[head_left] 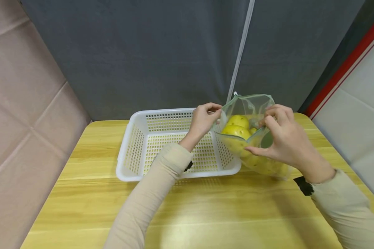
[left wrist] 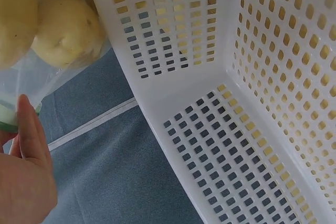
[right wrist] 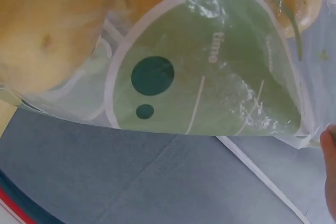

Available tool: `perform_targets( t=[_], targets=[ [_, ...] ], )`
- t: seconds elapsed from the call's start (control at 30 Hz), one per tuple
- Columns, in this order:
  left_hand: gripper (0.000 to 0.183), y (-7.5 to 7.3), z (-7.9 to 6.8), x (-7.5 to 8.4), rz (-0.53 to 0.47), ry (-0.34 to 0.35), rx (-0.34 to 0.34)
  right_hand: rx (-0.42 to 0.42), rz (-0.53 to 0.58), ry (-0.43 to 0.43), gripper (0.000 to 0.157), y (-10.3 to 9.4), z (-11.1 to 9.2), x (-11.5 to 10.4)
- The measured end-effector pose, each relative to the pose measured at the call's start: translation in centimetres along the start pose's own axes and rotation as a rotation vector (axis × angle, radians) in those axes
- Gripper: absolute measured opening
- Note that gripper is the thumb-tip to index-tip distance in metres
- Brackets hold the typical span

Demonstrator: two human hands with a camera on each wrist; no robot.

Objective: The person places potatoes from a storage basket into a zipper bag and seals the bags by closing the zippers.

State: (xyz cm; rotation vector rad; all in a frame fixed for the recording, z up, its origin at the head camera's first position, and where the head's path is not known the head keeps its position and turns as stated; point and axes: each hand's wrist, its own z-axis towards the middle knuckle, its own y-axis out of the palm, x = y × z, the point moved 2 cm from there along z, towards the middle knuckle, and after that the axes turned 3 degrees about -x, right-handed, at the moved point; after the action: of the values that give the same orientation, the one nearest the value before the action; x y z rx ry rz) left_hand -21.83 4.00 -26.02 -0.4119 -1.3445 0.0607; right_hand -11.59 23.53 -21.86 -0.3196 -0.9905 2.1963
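Note:
A clear zip bag with a green-edged mouth holds several yellow potatoes and stands at the right of the table, its mouth spread. My left hand pinches the left side of the mouth between thumb and fingers. At the right side of the mouth, my right hand grips the rim, fingers curled over it and thumb apart along the front. In the left wrist view, potatoes bulge through the plastic above the left hand. A green printed panel of the bag fills much of the right wrist view.
A white perforated plastic basket stands just left of the bag, beneath my left forearm. Both rest on a wood-grain table. A grey curtain hangs behind, with padded pink panels at left and a white wall at right.

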Motion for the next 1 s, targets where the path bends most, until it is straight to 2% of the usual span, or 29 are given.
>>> perform_targets(
  t=[0.3,0.47,0.63,0.73,0.87,1.0],
  targets=[
    [0.020,-0.4,-0.1,0.3,-0.024,0.014,0.047,-0.007,-0.008,0.097,0.071,-0.3,-0.3,1.0],
    [0.021,-0.4,-0.1,0.3,-0.023,0.016,0.063,0.004,0.014,0.113,0.064,-0.3,-0.5,1.4],
    [0.020,-0.4,0.0,0.1,0.000,0.009,0.089,0.048,0.039,0.058,0.056,-0.2,-0.7,1.4],
    [0.020,-0.5,0.0,0.1,-0.025,0.004,0.099,0.099,0.045,0.049,0.052,-0.2,-0.7,1.6],
    [0.024,-0.5,0.0,0.1,-0.083,0.008,0.100,0.170,0.039,0.090,0.050,-0.6,-0.8,2.1],
    [0.030,-0.5,0.0,0.1,-0.072,0.006,0.102,0.202,0.049,0.140,0.052,-1.2,-0.8,2.8]
  ],
)
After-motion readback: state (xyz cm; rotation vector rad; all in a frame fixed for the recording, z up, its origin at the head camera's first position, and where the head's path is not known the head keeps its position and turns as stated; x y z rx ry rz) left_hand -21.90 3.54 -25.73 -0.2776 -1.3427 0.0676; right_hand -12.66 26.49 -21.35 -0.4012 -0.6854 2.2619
